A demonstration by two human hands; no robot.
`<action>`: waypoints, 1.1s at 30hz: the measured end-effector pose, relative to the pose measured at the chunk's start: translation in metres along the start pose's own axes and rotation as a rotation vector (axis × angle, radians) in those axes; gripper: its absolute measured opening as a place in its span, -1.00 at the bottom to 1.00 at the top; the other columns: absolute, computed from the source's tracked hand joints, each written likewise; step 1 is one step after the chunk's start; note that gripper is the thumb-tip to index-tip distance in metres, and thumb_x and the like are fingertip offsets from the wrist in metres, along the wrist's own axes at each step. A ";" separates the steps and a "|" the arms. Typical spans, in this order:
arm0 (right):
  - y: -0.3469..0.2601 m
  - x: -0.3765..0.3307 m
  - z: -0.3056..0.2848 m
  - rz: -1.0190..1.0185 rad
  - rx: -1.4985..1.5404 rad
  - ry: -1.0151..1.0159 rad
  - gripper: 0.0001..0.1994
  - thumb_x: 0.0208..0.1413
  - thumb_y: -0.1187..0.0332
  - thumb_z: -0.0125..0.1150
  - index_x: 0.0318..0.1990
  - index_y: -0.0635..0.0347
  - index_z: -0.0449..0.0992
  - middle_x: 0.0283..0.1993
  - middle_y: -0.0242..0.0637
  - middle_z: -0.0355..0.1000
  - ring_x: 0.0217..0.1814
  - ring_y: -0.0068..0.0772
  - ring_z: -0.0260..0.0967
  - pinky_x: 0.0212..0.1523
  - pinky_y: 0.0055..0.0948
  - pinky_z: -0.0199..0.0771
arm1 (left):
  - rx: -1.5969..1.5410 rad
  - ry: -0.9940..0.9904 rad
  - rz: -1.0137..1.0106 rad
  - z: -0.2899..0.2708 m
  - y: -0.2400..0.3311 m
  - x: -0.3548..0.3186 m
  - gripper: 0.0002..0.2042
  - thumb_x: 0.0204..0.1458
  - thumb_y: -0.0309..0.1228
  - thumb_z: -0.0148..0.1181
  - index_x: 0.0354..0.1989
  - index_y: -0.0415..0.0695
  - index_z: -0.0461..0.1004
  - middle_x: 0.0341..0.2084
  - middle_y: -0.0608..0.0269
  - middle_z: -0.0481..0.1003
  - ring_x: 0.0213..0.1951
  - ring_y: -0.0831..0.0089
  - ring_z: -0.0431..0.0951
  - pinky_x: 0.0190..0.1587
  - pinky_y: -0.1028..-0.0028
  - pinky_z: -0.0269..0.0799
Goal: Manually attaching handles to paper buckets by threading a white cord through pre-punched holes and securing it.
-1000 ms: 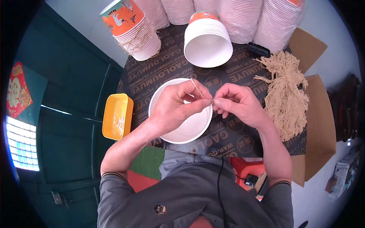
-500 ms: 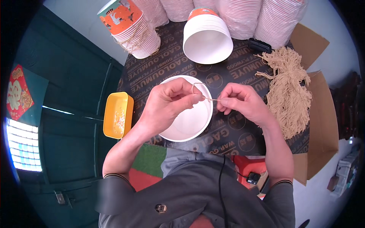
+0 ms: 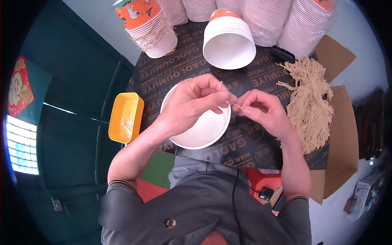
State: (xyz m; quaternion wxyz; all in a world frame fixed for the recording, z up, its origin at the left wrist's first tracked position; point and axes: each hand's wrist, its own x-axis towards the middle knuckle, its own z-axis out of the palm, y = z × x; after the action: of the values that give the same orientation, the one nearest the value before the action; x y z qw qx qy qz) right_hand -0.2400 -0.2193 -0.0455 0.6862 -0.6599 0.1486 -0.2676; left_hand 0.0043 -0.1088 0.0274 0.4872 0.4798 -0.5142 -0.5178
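Note:
Over a white paper tub (image 3: pixel 197 136), my left hand (image 3: pixel 192 102) pinches a thin beige string (image 3: pixel 236 107) between thumb and forefinger. A bit of the string sticks up above the left forefinger. My right hand (image 3: pixel 263 112) grips the same string close by, its fingers nearly touching the left fingertips. Only a short, light stretch shows between the two hands; any knot there is too small to make out. To the right of my right hand lies a big bundle of beige string (image 3: pixel 309 108).
A yellow tray (image 3: pixel 139 112) with tiny colourful bits stands at the left table edge. Behind are stacked patterned tubs (image 3: pixel 153 36), a tipped stack of white tubs (image 3: pixel 229 47) and plastic-wrapped stacks (image 3: pixel 265 20). A black object (image 3: pixel 282 54) lies near the string bundle, and a cardboard box (image 3: pixel 343 134) stands right.
My hands have come closer together, and the loop that stood above the left fingers has shrunk to a small end. The whole view has shifted slightly.

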 end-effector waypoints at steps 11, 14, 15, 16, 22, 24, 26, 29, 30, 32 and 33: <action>-0.009 0.004 0.018 -0.528 -0.621 0.202 -0.89 0.19 0.50 0.40 -0.21 0.25 0.56 0.08 -0.17 0.55 -0.01 -0.27 0.58 0.07 -0.34 0.59 | 0.102 -0.050 -0.090 0.006 0.002 0.006 -0.79 0.36 -0.44 0.38 0.04 -0.25 0.56 -0.27 0.28 0.69 -0.26 0.61 0.66 -0.14 0.54 0.61; -0.007 0.006 0.022 -0.568 -0.656 0.220 -0.84 0.10 0.55 0.43 -0.21 0.23 0.56 0.25 -0.07 0.52 0.08 -0.12 0.61 0.11 -0.25 0.63 | 0.121 -0.050 -0.081 0.006 0.000 0.006 -0.82 0.34 -0.46 0.40 0.00 -0.26 0.58 -0.29 0.32 0.67 -0.26 0.64 0.63 -0.13 0.55 0.59; -0.007 0.007 0.023 -0.589 -0.668 0.216 -0.84 0.10 0.56 0.42 -0.20 0.23 0.56 0.28 -0.05 0.52 0.09 -0.10 0.62 0.11 -0.24 0.64 | 0.184 -0.070 -0.067 0.005 0.001 0.006 -0.84 0.34 -0.46 0.40 -0.03 -0.26 0.61 -0.28 0.32 0.67 -0.24 0.64 0.64 -0.11 0.55 0.59; -0.006 0.007 0.025 -0.588 -0.669 0.215 -0.84 0.10 0.56 0.42 -0.20 0.23 0.56 0.28 -0.05 0.52 0.09 -0.10 0.62 0.11 -0.24 0.64 | 0.248 -0.090 -0.053 0.006 0.001 0.006 -0.87 0.34 -0.46 0.39 -0.06 -0.25 0.64 -0.27 0.32 0.67 -0.22 0.64 0.64 -0.09 0.54 0.59; -0.003 0.001 0.028 -0.555 -0.644 0.264 -0.89 0.21 0.53 0.40 -0.18 0.25 0.56 0.03 -0.06 0.65 -0.09 -0.16 0.68 0.01 -0.29 0.68 | 0.240 -0.082 -0.026 0.008 -0.001 0.001 -0.90 0.36 -0.48 0.36 -0.07 -0.24 0.70 -0.24 0.32 0.68 -0.15 0.60 0.66 0.00 0.50 0.60; -0.004 -0.002 0.033 -0.381 -0.534 0.306 -0.90 0.33 0.47 0.36 -0.14 0.27 0.54 -0.13 -0.14 0.66 -0.15 -0.31 0.68 -0.03 -0.34 0.68 | 0.297 -0.085 0.000 0.006 0.001 0.000 -0.90 0.36 -0.48 0.36 -0.08 -0.25 0.69 -0.23 0.31 0.68 -0.14 0.59 0.66 0.02 0.48 0.61; 0.004 -0.003 0.034 -0.341 -0.433 0.296 -0.90 0.39 0.45 0.32 -0.09 0.27 0.54 -0.16 -0.19 0.65 -0.15 -0.40 0.66 -0.05 -0.39 0.67 | 0.354 -0.094 0.029 0.006 0.003 0.000 -0.90 0.36 -0.48 0.35 -0.08 -0.26 0.68 -0.22 0.30 0.68 -0.13 0.58 0.67 0.04 0.47 0.61; 0.007 -0.002 0.040 -0.239 -0.211 0.269 -0.88 0.49 0.40 0.25 -0.03 0.28 0.52 -0.20 -0.29 0.63 -0.17 -0.55 0.62 -0.10 -0.49 0.63 | 0.345 -0.110 0.061 0.006 0.004 -0.001 -0.90 0.37 -0.48 0.33 -0.07 -0.26 0.62 -0.22 0.27 0.67 -0.13 0.55 0.67 0.07 0.43 0.61; 0.008 -0.001 0.043 -0.177 -0.093 0.253 -0.86 0.53 0.38 0.22 0.00 0.28 0.51 -0.22 -0.34 0.62 -0.19 -0.61 0.60 -0.12 -0.54 0.61 | 0.360 -0.100 0.074 0.006 0.005 -0.002 -0.88 0.37 -0.47 0.33 -0.04 -0.24 0.58 -0.22 0.27 0.67 -0.12 0.54 0.68 0.09 0.41 0.61; 0.011 0.002 0.045 -0.164 -0.029 0.252 -0.86 0.54 0.37 0.21 0.00 0.28 0.50 -0.23 -0.35 0.62 -0.21 -0.64 0.58 -0.14 -0.57 0.58 | 0.376 -0.096 0.088 0.008 0.006 -0.003 -0.85 0.37 -0.47 0.33 0.00 -0.23 0.55 -0.23 0.26 0.67 -0.11 0.53 0.68 0.10 0.40 0.61; 0.013 0.004 0.045 -0.150 0.034 0.247 -0.86 0.55 0.36 0.20 0.01 0.27 0.50 -0.24 -0.37 0.62 -0.23 -0.67 0.57 -0.16 -0.60 0.56 | 0.385 -0.087 0.096 0.008 0.005 -0.003 -0.83 0.38 -0.46 0.33 0.04 -0.22 0.52 -0.21 0.24 0.67 -0.10 0.52 0.68 0.11 0.38 0.61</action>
State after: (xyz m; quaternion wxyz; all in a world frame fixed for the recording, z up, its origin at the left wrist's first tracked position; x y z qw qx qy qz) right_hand -0.2098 -0.1849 -0.0541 0.6520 -0.6195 0.1775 -0.3996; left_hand -0.0036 -0.1056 0.0328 0.3879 0.5162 -0.6465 -0.4063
